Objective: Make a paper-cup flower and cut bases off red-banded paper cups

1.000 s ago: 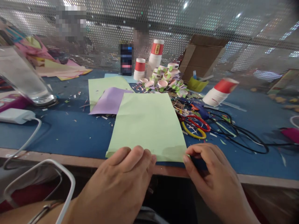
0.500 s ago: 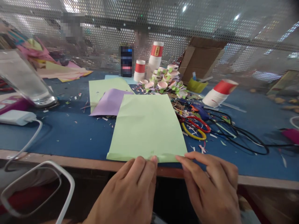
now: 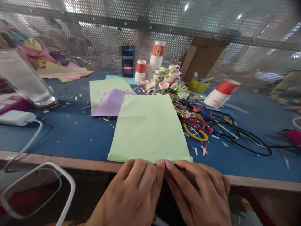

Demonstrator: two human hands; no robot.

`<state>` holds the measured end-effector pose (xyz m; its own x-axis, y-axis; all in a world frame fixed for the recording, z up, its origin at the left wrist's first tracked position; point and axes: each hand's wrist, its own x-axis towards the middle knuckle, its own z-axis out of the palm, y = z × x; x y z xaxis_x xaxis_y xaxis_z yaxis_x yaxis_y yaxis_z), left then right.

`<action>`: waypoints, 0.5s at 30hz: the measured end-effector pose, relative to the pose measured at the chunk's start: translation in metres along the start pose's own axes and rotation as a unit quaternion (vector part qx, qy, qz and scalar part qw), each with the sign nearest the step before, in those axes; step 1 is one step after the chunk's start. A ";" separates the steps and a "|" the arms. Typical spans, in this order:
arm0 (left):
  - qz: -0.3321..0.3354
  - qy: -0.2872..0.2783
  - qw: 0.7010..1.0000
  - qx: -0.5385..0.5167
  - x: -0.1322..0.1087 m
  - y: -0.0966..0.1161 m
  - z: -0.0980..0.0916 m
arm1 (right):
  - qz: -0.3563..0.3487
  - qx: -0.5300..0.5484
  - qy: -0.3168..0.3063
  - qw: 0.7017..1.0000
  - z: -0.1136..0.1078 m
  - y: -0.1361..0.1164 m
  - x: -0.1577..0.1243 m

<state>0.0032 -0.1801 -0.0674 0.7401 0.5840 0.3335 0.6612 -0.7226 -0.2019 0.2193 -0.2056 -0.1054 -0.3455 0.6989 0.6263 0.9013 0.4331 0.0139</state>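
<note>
A light green paper sheet (image 3: 147, 125) lies on the blue table top (image 3: 70, 131), its near edge at the table's front rim. My left hand (image 3: 131, 194) and my right hand (image 3: 199, 194) lie side by side at that near edge. The fingers of both are stretched out flat and pressed on the paper's folded near edge, fingertips almost touching in the middle.
A purple sheet (image 3: 110, 102) and another green sheet (image 3: 101, 88) lie behind. Red and yellow scissors (image 3: 196, 127), black cables (image 3: 244, 138), paper cups (image 3: 222, 92), a pile of small paper flowers (image 3: 166, 82), a glass (image 3: 21, 78) and a white charger (image 3: 14, 117) stand around.
Both hands slid toward each other along the paper's near edge. My right hand went from a pinch at the right corner to flat fingers near the middle.
</note>
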 end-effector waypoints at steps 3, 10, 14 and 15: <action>-0.006 -0.011 1.000 -0.005 -0.001 -0.002 -0.001 | -0.009 -0.005 -0.005 1.000 -0.002 0.002 -0.001; -0.065 -0.046 0.996 -0.042 -0.018 -0.009 -0.006 | 0.021 -0.026 0.004 0.999 -0.010 0.017 -0.013; -0.129 -0.023 0.991 -0.038 -0.051 -0.023 0.002 | 0.032 -0.027 0.007 0.999 -0.013 0.024 -0.020; -0.133 -0.022 0.990 -0.044 -0.062 -0.027 0.005 | 0.030 -0.024 0.009 0.999 -0.013 0.025 -0.021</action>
<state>-0.0601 -0.1948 -0.0873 0.5467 0.7725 0.3229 0.8220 -0.5686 -0.0313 0.2526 -0.2165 -0.1082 -0.2860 0.7128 0.6404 0.9320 0.3622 0.0131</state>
